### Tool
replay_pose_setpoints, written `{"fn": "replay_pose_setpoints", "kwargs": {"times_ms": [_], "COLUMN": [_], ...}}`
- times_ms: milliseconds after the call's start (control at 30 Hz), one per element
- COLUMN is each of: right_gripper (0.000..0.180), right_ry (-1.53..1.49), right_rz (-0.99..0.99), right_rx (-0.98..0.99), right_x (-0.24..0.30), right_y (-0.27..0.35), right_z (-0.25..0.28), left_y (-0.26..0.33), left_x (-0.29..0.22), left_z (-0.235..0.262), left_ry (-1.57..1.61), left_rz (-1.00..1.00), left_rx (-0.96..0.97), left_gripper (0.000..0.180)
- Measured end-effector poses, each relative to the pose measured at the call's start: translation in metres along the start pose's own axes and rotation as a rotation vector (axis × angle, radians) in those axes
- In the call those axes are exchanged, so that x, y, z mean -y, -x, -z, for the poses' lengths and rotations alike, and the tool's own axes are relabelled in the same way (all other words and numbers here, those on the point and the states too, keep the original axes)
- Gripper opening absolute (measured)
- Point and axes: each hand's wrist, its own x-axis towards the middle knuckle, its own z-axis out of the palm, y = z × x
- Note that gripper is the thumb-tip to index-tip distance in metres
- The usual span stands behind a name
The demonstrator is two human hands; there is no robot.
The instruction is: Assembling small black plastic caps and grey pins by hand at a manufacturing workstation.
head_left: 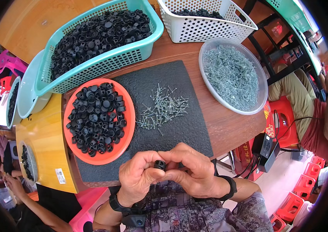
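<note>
Close to my body, at the front edge of the table, a small round black plastic part (159, 164) with holes in its end sits between my fingertips. My left hand (138, 173) is closed on it with thumb and fingers. From the other side, my right hand (193, 170) also pinches it; whether a screw is hidden in those fingers I cannot tell. Beyond my hands a loose pile of thin silver screws (164, 108) lies on a black mat (183, 135). Left of the pile, a red-orange round tray (130, 127) holds many similar black parts (96, 116).
A turquoise basket (94, 63) heaped with black parts stands at the far left, a white basket (206, 29) behind. At right is a clear tub (262, 92) of screws. Another person's hand (15, 185) shows at lower left, black power adapters (266, 152) at right.
</note>
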Motion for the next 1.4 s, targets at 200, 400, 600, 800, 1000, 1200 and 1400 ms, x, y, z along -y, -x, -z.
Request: {"fn": "replay_pose_setpoints", "kwargs": {"times_ms": [200, 400, 600, 800, 1000, 1200, 1400], "right_gripper": [0.048, 0.053, 0.049, 0.044, 0.022, 0.014, 0.029], "right_ry": [0.056, 0.056, 0.074, 0.263, 0.519, 0.618, 1.000], "right_rz": [0.070, -0.005, 0.030, 0.252, 0.232, -0.013, 0.146], "right_rx": [0.011, 0.003, -0.034, 0.049, 0.121, -0.193, -0.402], "right_x": [0.010, 0.005, 0.004, -0.002, 0.009, 0.023, 0.013], "right_y": [-0.003, -0.001, -0.008, -0.018, -0.034, -0.122, -0.209], "right_z": [-0.002, -0.004, -0.002, 0.001, 0.040, 0.114, 0.187], "left_y": [0.004, -0.004, -0.008, -0.009, -0.004, 0.013, -0.004], "left_x": [0.008, 0.012, 0.018, -0.007, -0.016, -0.028, -0.036], "left_z": [0.004, -0.003, -0.003, 0.006, 0.005, 0.039, 0.076], "left_ry": [-0.240, -0.146, -0.155, 0.484, 0.327, -0.416, -0.544], "left_rz": [-0.157, -0.202, -0.261, 0.276, 0.328, -0.178, -0.183], "left_rx": [-0.011, -0.073, -0.109, -0.042, 0.115, -0.341, -0.479], "left_gripper": [0.035, 0.034, 0.024, 0.015, 0.038, 0.022, 0.019]}}
